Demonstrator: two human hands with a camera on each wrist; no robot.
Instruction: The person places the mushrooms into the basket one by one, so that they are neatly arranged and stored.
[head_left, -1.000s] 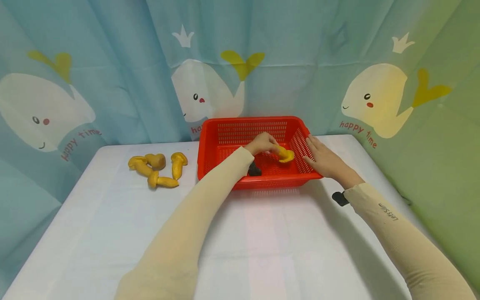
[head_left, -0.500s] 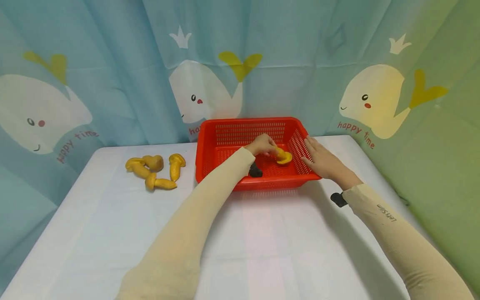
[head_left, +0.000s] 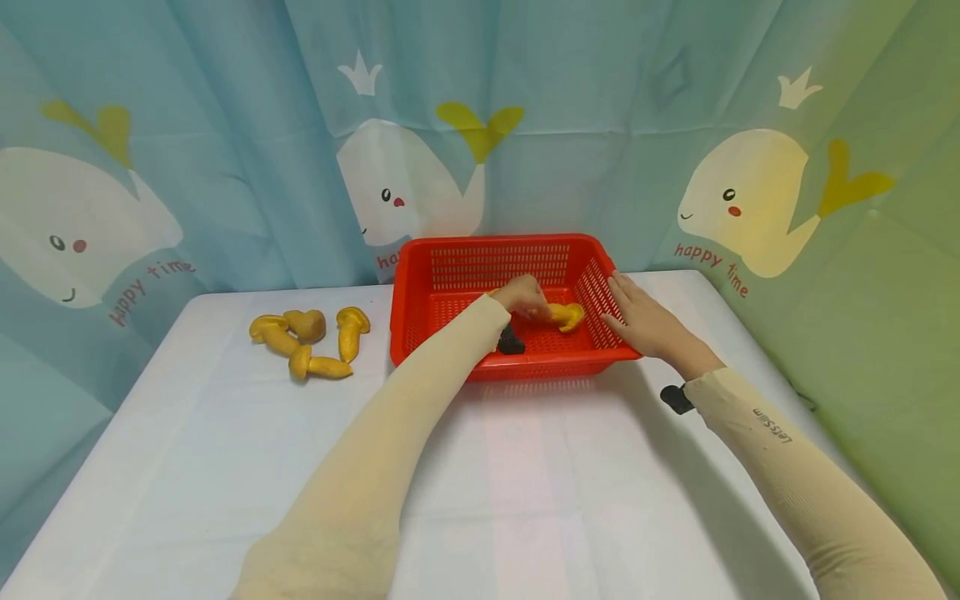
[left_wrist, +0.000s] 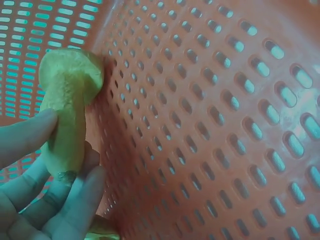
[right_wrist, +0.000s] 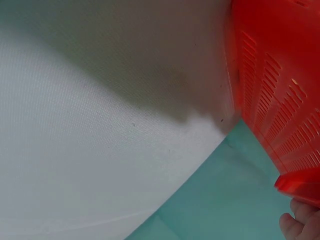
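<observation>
A red plastic basket (head_left: 405, 321) with slotted walls stands at the far side of the table. My left hand (head_left: 523, 297) reaches down inside it and holds a yellow mushroom (left_wrist: 67, 127) by the stem, thumb on one side and fingers on the other. Its cap points away from the palm, close to a slotted wall. Another yellow piece (left_wrist: 102, 230) shows partly below the fingers in the left wrist view. My right hand (head_left: 648, 321) rests against the basket's right rim with its fingers extended; only some fingertips (right_wrist: 300, 215) appear in the right wrist view.
Left of the basket, several mushrooms lie in a loose group on the white table (head_left: 187, 467), among them an upright-lying one (head_left: 350, 333) and a sideways one (head_left: 321, 365). A whale-print curtain (head_left: 600, 167) hangs close behind the basket.
The left hand has turned and shifted slightly inside the basket, and the mushroom at its fingers has turned with it. The right hand stays at the rim.
</observation>
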